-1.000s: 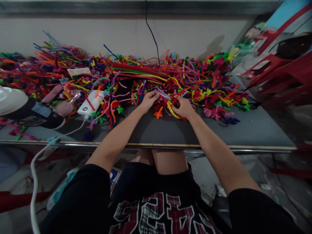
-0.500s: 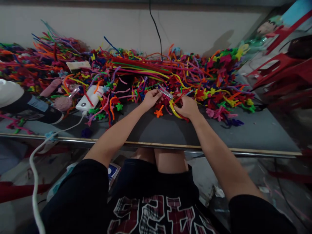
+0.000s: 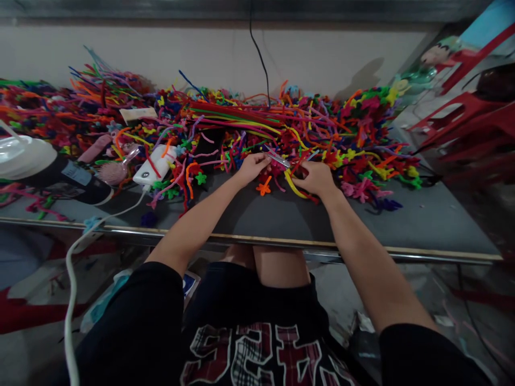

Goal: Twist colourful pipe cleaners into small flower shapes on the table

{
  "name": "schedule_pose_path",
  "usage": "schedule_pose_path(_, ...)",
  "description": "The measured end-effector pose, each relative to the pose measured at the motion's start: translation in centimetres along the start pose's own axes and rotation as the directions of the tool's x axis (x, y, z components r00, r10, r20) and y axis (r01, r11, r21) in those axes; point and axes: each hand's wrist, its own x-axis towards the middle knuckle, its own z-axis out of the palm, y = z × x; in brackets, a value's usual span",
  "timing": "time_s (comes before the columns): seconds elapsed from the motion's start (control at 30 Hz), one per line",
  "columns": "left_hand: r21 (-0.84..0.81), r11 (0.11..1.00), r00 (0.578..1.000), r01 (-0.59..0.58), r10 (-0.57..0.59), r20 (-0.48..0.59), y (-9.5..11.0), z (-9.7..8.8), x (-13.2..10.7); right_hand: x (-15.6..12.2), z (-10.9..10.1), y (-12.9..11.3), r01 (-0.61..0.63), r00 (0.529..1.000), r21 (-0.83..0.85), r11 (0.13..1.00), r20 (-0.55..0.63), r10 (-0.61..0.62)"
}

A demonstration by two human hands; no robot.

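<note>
The left hand [image 3: 251,166] rests at the front edge of the pile, fingers curled and pinched on the near end of a small metal tool [image 3: 276,158], probably scissors or tweezers; its exact type cannot be told. The right hand [image 3: 316,178] lies just beside it, fingers closed around a yellow pipe cleaner [image 3: 293,186] that curves out from under the hand toward the left. The metal tool spans the gap between the two hands, its far end pointing toward the right hand. An orange pipe-cleaner flower [image 3: 264,187] lies on the bare surface just in front of the left hand, apart from both hands. All of this sits on a grey table [image 3: 418,220] with a metal front rail. Behind the hands, a pile of multicoloured pipe cleaners [image 3: 249,120] runs along the wall across the full width of the table; long straight stems lie on top of it, and twisted flower shapes gather at its right end. To the left of the hands, a white power bank [image 3: 155,165] lies at the edge of the pile, with a white cable [image 3: 80,252] running from it over the table edge. A pink hairbrush [image 3: 115,171] lies just left of the power bank.
</note>
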Motion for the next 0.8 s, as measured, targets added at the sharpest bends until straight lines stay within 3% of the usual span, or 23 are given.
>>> schedule_pose_path(0.33,-0.047,0.999,0.999,0.012,-0.015,-0.05,0.6,0.2,-0.5,0.0,-0.2,-0.7,-0.029,1.0,-0.057,0.998,0.003,0.03)
schedule_pose_path(0.57,-0.028,0.999,0.998,0.019,-0.02,-0.051,0.6,0.2,-0.4,0.3,0.2,-0.6,-0.13,0.991,-0.082,0.988,-0.04,0.127)
schedule_pose_path(0.63,-0.017,1.0,0.996,-0.001,0.0,-0.086,0.7,0.3,-0.4,0.5,0.2,-0.4,-0.205,0.973,-0.058,0.977,-0.116,0.198)
schedule_pose_path(0.73,-0.026,1.0,0.988,-0.006,0.002,-0.152,0.9,0.4,-0.5,0.6,0.0,0.3,-0.365,0.909,-0.017,0.931,-0.223,0.352)
schedule_pose_path(0.8,-0.045,0.999,0.981,0.018,-0.027,-0.191,1.0,0.5,-0.4,0.7,-0.1,1.3,-0.411,0.89,0.0,0.912,-0.218,0.401)
